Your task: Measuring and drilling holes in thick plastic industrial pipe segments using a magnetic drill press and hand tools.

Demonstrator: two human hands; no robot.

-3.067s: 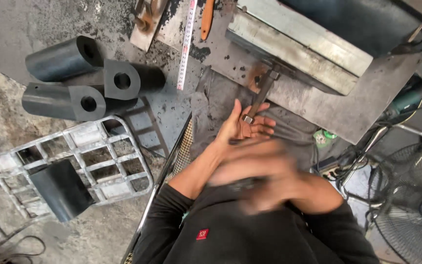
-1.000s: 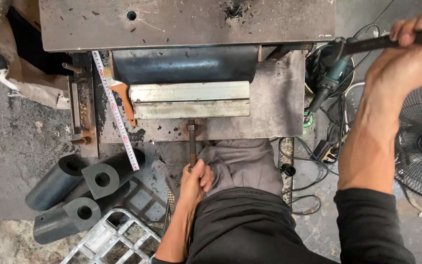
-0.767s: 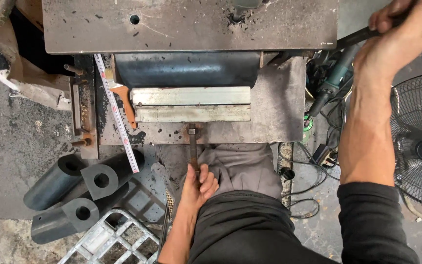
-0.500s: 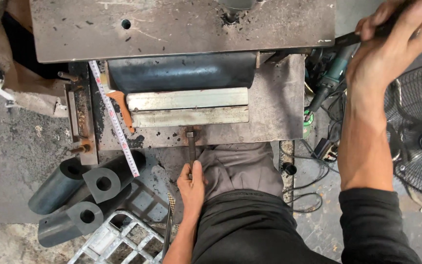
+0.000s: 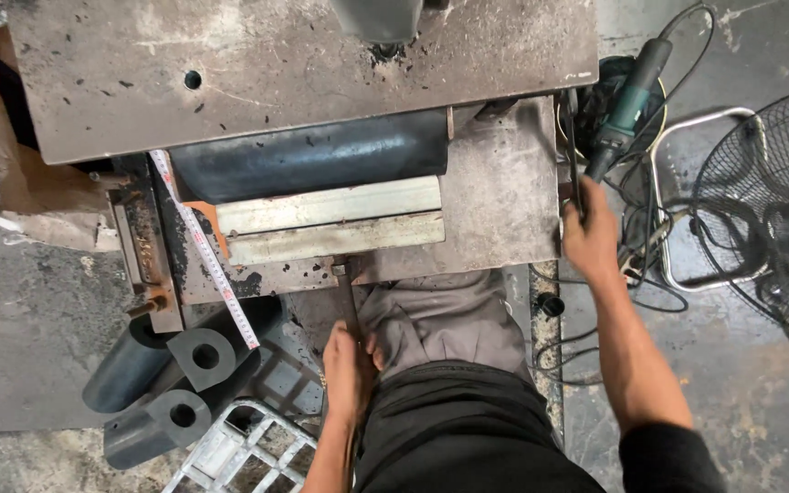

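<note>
— While the left hand (image 5: 349,363) grips that thin rod (image 5: 347,301) below the angle bars (image 5: 331,219), where's the right hand (image 5: 589,239)?

— Fingers clamped round the dark lever (image 5: 573,155) at the plate's (image 5: 495,196) edge.

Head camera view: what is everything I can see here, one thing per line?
Steel machine table: one, rusty grey, top.
Black roller: one, under the table's front edge.
Metal bars: two, pale grey, side by side below the roller.
Tape measure: one, white and yellow, laid slantwise at left.
Black cylinders: about three, lower left floor.
Metal grid: one, silvery, bottom.
Angle grinder: one, green and black, upper right.
Fan: one, black, right edge.
Thin rod: one, dark, centre.
Lever: one, dark, at the table's right side.
Hands: left hand on the thin rod; right hand gripping the lever.
</note>
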